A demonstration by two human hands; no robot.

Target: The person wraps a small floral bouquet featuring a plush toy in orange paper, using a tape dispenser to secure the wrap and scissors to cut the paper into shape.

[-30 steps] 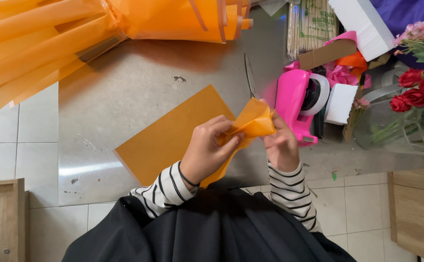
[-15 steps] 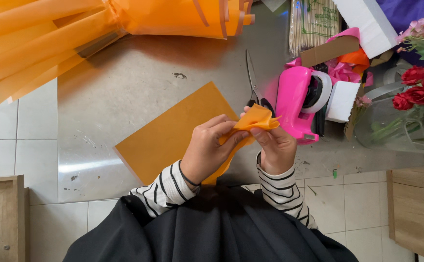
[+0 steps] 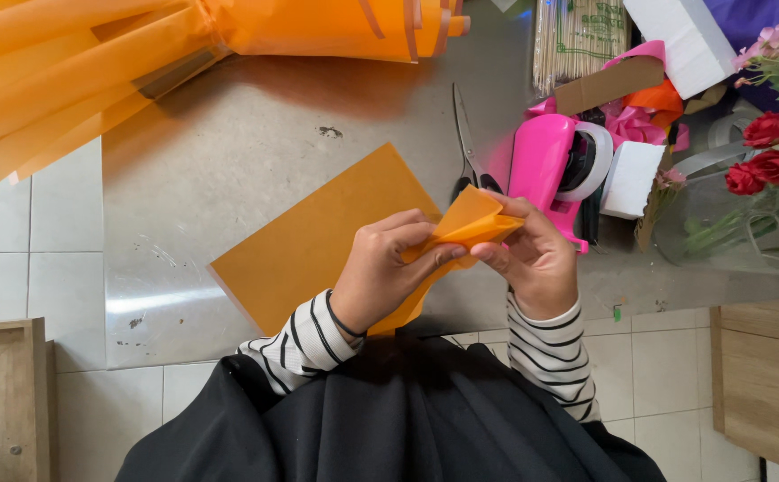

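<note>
Both hands pinch one folded piece of orange paper (image 3: 472,220) held above the front edge of a grey metal table (image 3: 256,152). My left hand (image 3: 388,270) grips its near side with thumb and fingers. My right hand (image 3: 537,258) holds its right corner. Both wrists wear black-and-white striped sleeves. A flat stack of orange paper sheets (image 3: 318,241) lies on the table just left of and under my left hand.
A pink tape dispenser (image 3: 555,165) and scissors (image 3: 466,143) sit just beyond my hands. Large orange paper rolls (image 3: 68,71) fill the back left. Red roses (image 3: 773,152), white foam blocks (image 3: 688,36), wooden skewers (image 3: 577,36) crowd the right. Wooden stools stand on the tiled floor.
The folded orange piece has turned and flattened between my fingers, its tip now pointing right instead of up. My hands have shifted slightly toward the table's front edge.
</note>
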